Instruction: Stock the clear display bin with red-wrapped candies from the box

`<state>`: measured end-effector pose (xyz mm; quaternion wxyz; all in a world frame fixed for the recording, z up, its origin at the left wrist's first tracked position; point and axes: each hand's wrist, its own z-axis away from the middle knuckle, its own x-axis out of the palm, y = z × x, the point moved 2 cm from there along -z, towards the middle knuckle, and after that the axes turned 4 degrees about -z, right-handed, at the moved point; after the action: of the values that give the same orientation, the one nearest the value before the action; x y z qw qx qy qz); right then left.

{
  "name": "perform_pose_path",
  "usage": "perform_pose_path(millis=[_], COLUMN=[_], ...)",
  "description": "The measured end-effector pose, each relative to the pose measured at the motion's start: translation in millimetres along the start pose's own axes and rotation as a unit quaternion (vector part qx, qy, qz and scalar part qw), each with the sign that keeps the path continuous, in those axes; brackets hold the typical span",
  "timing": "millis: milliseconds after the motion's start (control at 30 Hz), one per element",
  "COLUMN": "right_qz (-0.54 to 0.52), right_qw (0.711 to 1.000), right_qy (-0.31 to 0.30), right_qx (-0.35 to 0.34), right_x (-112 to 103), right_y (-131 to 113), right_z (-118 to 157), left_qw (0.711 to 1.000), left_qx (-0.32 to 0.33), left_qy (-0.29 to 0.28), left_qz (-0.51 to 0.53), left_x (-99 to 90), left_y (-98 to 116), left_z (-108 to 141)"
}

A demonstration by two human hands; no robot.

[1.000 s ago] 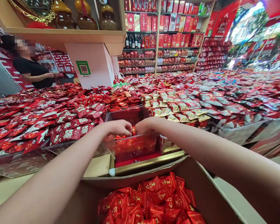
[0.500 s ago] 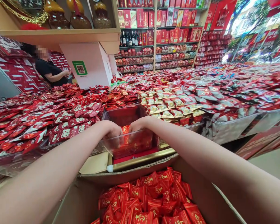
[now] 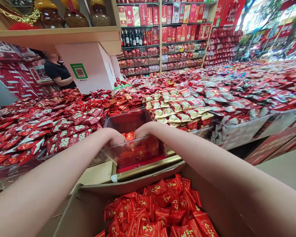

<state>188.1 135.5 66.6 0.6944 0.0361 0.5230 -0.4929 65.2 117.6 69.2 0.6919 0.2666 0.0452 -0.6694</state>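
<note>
Both of my hands reach down into a clear plastic bin (image 3: 108,122). My left hand (image 3: 116,139) is at its left side, fingers curled against red wrapped candies (image 3: 128,135). From the right, my right hand (image 3: 142,131) bends inward around the same candies. The front wall of the bin covers the fingertips, which show only dimly through it. Below my forearms, an open cardboard box (image 3: 93,194) holds many loose red candies with gold lettering (image 3: 150,210).
Dark red packets (image 3: 66,128) are heaped left of the bin, gold-and-white packets (image 3: 182,107) to its right. Farther right stand more filled clear bins (image 3: 244,131). A white block with a QR code (image 3: 91,65) stands behind, near a person in black (image 3: 60,74). Stocked shelves (image 3: 160,39) line the back.
The whole view has shifted slightly to the left. My hands stay inside the bin around the red candies, with little movement. The person at the back has turned a little.
</note>
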Motion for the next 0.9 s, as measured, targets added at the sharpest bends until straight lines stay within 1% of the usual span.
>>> perform_pose_path(millis=[167, 333, 467, 567, 633, 767, 800, 833, 900], right_qz=[-0.013, -0.015, -0.016, 0.01, 0.035, 0.037, 0.036, 0.036, 0.04], right_qw=[1.0, 1.0, 0.999, 0.999, 0.999, 0.999, 0.999, 0.999, 0.999], right_qy=[0.005, -0.005, -0.027, -0.018, -0.012, -0.019, -0.018, -0.017, -0.017], right_qx=[0.012, 0.021, 0.029, 0.028, 0.028, 0.033, 0.032, 0.031, 0.032], right_x=[1.0, 1.9, 2.2, 1.7, 1.7, 2.6, 2.6, 2.6, 2.6], right_y=[-0.8, 4.2, 7.0, 3.2, 0.1, -1.9, -1.9, -1.7, -1.3], right_z=[1.8, -1.8, -4.2, -1.4, 1.3, 3.1, 2.6, 1.8, 0.0], left_qw=[1.0, 0.998, 0.996, 0.993, 0.987, 0.959, 0.952, 0.948, 0.946], left_qx=[0.004, 0.011, -0.001, -0.009, -0.006, 0.015, 0.018, 0.021, 0.024], left_qy=[-0.004, 0.03, 0.036, 0.054, 0.082, 0.193, 0.211, 0.219, 0.217], left_qz=[-0.008, -0.054, -0.082, -0.108, -0.137, -0.207, -0.219, -0.228, -0.239], left_x=[-1.5, -2.1, 1.7, -1.2, -6.9, -18.4, -19.2, -19.0, -16.7], left_y=[-1.5, 2.9, 5.6, 6.6, 7.3, 7.4, 6.9, 6.2, 4.6], left_z=[-6.5, -14.1, -5.8, 3.4, 5.8, -1.1, -4.2, -7.3, -11.7])
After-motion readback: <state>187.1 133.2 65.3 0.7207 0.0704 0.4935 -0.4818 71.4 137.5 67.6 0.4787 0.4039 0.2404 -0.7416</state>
